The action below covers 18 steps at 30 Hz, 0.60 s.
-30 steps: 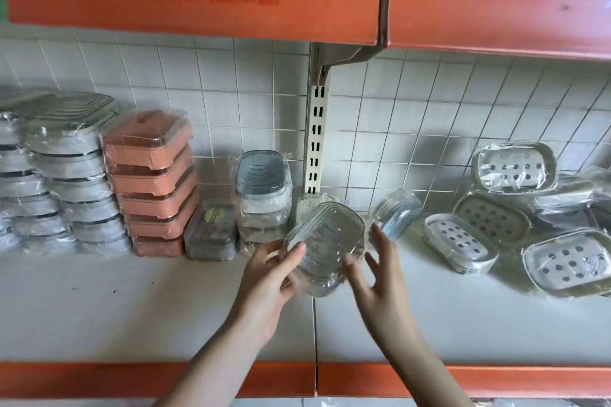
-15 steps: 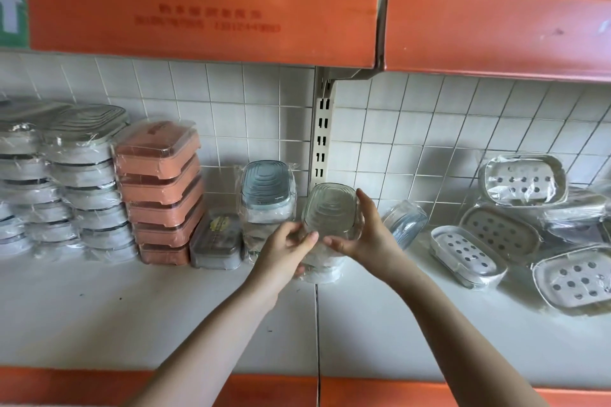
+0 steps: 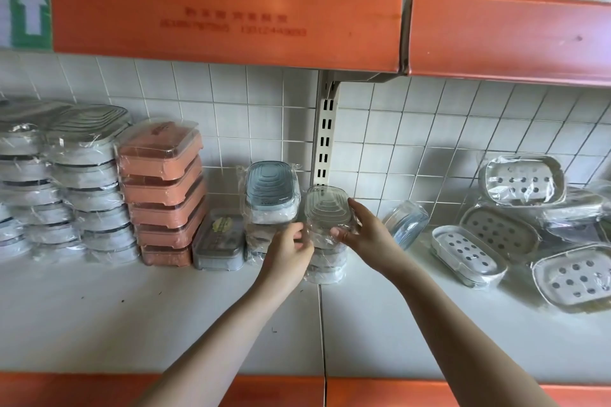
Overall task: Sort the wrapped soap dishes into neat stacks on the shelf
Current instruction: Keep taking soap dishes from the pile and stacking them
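Change: clear dish (image 3: 325, 208), tilted in the air a second ago, now sits atop a short stack.
Hands: left hand (image 3: 291, 249) and right hand (image 3: 370, 235) both grasp it.
Count: five pink dishes (image 3: 162, 195); four white perforated dishes (image 3: 499, 228).

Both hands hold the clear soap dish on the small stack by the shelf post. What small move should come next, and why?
Probably square the clear dish on the stack under it, then let go. The left hand and right hand both grip it, and it appears to sit on that stack beside the blue-lidded stack.
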Available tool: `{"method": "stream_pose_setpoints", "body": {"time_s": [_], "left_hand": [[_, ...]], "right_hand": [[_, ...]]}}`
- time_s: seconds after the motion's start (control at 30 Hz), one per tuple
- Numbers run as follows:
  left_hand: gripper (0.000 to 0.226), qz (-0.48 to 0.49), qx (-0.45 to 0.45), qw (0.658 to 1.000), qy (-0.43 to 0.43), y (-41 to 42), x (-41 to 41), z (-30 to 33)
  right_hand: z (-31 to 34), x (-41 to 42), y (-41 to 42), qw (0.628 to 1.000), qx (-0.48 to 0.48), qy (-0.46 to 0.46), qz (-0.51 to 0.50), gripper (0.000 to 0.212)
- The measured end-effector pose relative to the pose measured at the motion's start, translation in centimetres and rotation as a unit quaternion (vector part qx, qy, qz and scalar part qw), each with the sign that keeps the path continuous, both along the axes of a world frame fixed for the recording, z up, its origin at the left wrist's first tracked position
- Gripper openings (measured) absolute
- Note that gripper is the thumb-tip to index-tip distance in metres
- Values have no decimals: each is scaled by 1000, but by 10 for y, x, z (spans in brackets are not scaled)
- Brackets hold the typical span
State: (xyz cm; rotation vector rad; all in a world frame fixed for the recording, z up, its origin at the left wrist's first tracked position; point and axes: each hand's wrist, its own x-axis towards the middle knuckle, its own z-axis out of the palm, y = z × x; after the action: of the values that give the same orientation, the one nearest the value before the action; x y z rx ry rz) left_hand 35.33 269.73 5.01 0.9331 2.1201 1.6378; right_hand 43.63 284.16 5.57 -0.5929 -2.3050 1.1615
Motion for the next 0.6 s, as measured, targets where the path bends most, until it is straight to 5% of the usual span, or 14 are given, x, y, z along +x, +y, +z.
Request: {"method": "stream_pose_setpoints", "body": {"time_s": [0.27,0.6], "left_hand": [[27,9,-26,999,39,-10,0,-4],[25,-80,-36,978,192,-29,8,12]], "right_hand": [[-2,-1,-9,994,68,-38,-79,72],[1,25,-32,979,127,-31,-156,40]]}}
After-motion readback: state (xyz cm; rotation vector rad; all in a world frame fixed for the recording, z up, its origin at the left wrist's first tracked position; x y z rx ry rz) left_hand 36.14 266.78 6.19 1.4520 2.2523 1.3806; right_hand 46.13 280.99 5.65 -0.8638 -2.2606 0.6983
